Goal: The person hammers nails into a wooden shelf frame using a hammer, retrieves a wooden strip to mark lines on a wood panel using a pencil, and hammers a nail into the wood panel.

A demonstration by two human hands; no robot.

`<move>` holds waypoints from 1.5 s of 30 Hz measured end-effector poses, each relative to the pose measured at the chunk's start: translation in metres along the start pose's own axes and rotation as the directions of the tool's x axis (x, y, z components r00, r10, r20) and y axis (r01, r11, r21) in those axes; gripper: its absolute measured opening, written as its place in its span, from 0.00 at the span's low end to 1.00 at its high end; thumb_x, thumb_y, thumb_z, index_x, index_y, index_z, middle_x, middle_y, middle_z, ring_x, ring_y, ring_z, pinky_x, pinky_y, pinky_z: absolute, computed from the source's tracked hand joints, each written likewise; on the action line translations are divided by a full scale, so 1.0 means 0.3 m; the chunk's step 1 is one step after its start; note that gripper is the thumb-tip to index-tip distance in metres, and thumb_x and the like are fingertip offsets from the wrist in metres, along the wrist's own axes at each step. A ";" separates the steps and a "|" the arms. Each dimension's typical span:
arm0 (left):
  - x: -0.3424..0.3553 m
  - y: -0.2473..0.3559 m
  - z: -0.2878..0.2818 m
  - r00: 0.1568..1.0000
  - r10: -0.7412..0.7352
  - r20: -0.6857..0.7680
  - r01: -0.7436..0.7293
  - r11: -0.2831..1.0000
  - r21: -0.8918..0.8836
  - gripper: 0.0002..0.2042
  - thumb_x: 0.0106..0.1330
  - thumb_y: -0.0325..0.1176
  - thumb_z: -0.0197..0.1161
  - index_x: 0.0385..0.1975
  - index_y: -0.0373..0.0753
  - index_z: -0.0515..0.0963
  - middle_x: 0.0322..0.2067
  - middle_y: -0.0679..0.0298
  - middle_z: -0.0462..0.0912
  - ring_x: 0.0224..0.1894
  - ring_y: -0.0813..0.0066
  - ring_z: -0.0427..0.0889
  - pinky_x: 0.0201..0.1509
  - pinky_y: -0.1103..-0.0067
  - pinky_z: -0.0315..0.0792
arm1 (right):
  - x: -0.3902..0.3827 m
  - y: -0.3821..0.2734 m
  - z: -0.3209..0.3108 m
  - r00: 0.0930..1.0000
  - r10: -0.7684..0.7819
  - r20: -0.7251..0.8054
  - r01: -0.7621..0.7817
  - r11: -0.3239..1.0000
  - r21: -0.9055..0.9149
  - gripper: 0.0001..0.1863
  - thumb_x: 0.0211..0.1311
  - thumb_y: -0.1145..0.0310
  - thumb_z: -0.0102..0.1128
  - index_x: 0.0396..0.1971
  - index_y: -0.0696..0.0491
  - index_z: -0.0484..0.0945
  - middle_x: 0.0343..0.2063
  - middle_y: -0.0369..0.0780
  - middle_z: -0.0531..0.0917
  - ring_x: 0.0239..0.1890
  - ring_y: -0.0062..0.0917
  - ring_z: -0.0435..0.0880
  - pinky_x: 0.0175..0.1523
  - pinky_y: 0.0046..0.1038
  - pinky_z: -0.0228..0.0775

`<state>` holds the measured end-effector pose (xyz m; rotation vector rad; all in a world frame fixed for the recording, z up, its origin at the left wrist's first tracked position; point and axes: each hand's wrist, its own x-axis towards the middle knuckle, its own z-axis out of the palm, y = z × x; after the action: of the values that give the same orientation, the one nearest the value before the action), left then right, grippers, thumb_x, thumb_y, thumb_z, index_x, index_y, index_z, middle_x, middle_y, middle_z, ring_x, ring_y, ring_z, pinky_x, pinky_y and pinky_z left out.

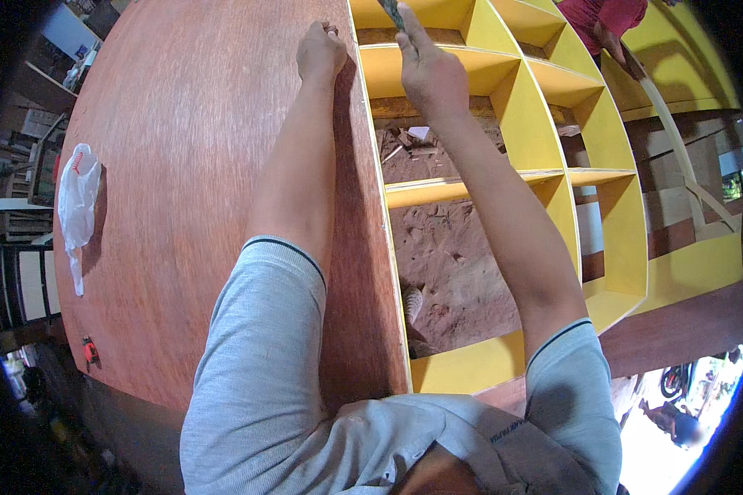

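Observation:
My left hand (320, 56) rests near the far right edge of a reddish-brown plywood panel (182, 198). Its fingers are pinched closed, and whatever is between them is too small to make out. Over the yellow wooden shelf frame (462, 369) beside the panel, my right hand (437, 87) is raised. It grips a dark tool handle (391, 11), one finger stretched along it. The tool's other end lies beyond the picture's upper edge, so its kind is hidden. The panel's edge runs along the frame's left side.
On the panel's left lie a white plastic bag (78, 202) and a small red-and-black object (90, 351). At the upper right, another person (607, 25) has a hand by a pale curved-looking wooden strip (664, 115). Reddish dirt ground (454, 264) shows through the frame's openings.

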<state>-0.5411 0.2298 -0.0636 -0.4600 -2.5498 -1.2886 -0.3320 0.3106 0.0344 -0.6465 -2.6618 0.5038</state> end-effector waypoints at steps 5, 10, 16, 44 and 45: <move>0.029 -0.032 0.000 1.000 0.002 0.023 -0.001 0.998 -0.055 0.15 0.74 0.36 0.60 0.53 0.37 0.85 0.52 0.51 0.90 0.57 0.50 0.87 0.63 0.62 0.78 | 0.054 0.075 0.074 0.990 -0.033 0.135 0.050 0.991 -0.124 0.27 0.82 0.43 0.45 0.77 0.18 0.62 0.39 0.54 0.89 0.45 0.54 0.88 0.54 0.52 0.80; 0.009 -0.035 0.011 0.999 0.018 0.031 -0.017 0.999 -0.027 0.16 0.75 0.35 0.58 0.59 0.39 0.81 0.55 0.52 0.88 0.59 0.50 0.86 0.64 0.61 0.77 | -0.004 0.000 0.002 0.999 0.025 0.038 -0.026 1.000 0.006 0.26 0.82 0.49 0.45 0.76 0.22 0.67 0.41 0.51 0.89 0.45 0.49 0.90 0.53 0.50 0.81; 0.013 -0.094 -0.006 0.999 -0.022 -0.027 0.014 0.967 -0.254 0.17 0.71 0.30 0.60 0.59 0.38 0.79 0.55 0.52 0.88 0.58 0.48 0.86 0.64 0.62 0.77 | 0.019 -0.024 0.039 0.973 -0.036 0.230 0.066 0.990 -0.126 0.26 0.82 0.45 0.44 0.76 0.15 0.63 0.41 0.55 0.89 0.45 0.54 0.88 0.53 0.52 0.79; 0.035 -0.127 0.033 0.997 0.004 -0.081 -0.026 0.962 -0.270 0.19 0.71 0.26 0.58 0.61 0.34 0.79 0.54 0.51 0.88 0.45 0.58 0.91 0.45 0.66 0.87 | 0.023 0.004 0.041 0.990 -0.055 0.132 0.067 0.994 -0.088 0.27 0.81 0.54 0.50 0.77 0.30 0.67 0.37 0.54 0.89 0.43 0.52 0.90 0.50 0.54 0.80; 0.037 -0.126 0.035 0.993 0.033 -0.111 -0.059 0.969 -0.240 0.19 0.71 0.26 0.57 0.61 0.34 0.79 0.54 0.51 0.88 0.45 0.57 0.91 0.45 0.66 0.87 | 0.005 -0.002 0.048 0.989 -0.054 0.135 0.067 0.994 -0.090 0.27 0.81 0.54 0.50 0.77 0.30 0.67 0.37 0.54 0.89 0.43 0.52 0.90 0.50 0.54 0.80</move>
<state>-0.5667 0.2192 -0.0934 -0.4810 -2.2915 -1.5717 -0.3395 0.3072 0.0225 -0.5755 -2.8353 0.4193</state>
